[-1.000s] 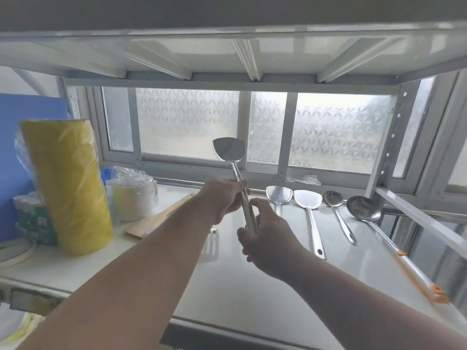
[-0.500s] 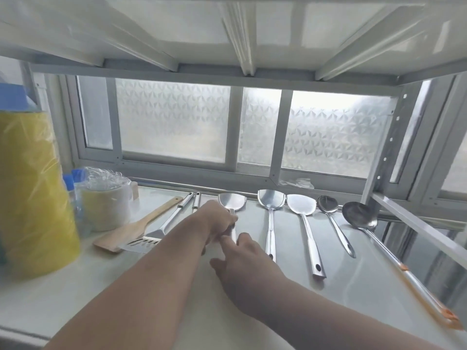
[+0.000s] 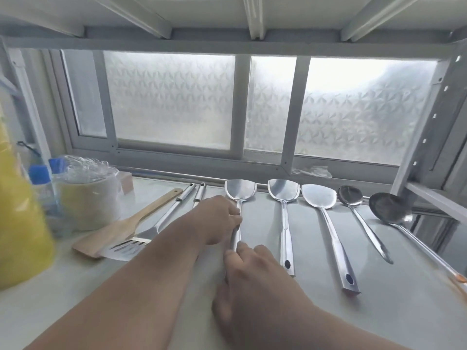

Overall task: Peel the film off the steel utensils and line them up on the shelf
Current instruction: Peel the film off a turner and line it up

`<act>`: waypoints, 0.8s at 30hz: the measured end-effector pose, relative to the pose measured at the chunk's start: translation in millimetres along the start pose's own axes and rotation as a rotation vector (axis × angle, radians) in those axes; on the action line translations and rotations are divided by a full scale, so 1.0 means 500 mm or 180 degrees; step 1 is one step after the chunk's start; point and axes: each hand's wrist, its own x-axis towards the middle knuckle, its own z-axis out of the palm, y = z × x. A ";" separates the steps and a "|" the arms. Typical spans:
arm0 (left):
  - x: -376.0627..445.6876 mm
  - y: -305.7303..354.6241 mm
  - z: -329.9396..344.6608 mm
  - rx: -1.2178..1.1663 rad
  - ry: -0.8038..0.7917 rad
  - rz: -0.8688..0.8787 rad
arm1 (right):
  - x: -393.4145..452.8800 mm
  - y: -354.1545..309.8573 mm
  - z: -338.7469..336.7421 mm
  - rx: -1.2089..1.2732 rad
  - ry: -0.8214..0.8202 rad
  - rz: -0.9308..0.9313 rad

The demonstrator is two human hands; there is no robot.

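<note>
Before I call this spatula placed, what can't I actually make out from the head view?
- Spatula handle: lower end hidden under the right hand; middle covered by the left hand.
- Film: too clear to tell whether any remains on the steel.
- Ladle: handle end cut off by the right edge.
- Slotted turner: partly behind the left forearm.
- Yellow roll: blurred, cut off by the left edge.

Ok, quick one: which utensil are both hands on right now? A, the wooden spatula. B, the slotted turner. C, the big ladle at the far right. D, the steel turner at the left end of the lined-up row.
D: the left hand and the right hand both grip the handle of the steel turner, which lies flat on the shelf at the left end of the row.
</note>
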 end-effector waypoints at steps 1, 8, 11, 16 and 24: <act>0.002 -0.002 0.001 -0.0001 0.0013 -0.0012 | -0.001 0.003 0.004 0.0005 -0.0103 -0.0084; 0.012 -0.015 0.003 0.0088 -0.0089 -0.0094 | 0.007 0.025 0.017 0.0206 -0.0178 -0.0128; 0.017 -0.022 0.000 0.0188 -0.0139 -0.0125 | 0.006 0.026 0.017 0.0319 -0.0157 -0.0084; 0.026 -0.034 0.003 0.0075 -0.0034 -0.0015 | 0.008 0.029 0.027 0.0434 -0.0048 -0.0051; 0.030 -0.037 0.010 -0.0099 0.0136 0.0114 | 0.014 0.037 0.018 0.0423 0.0003 -0.0015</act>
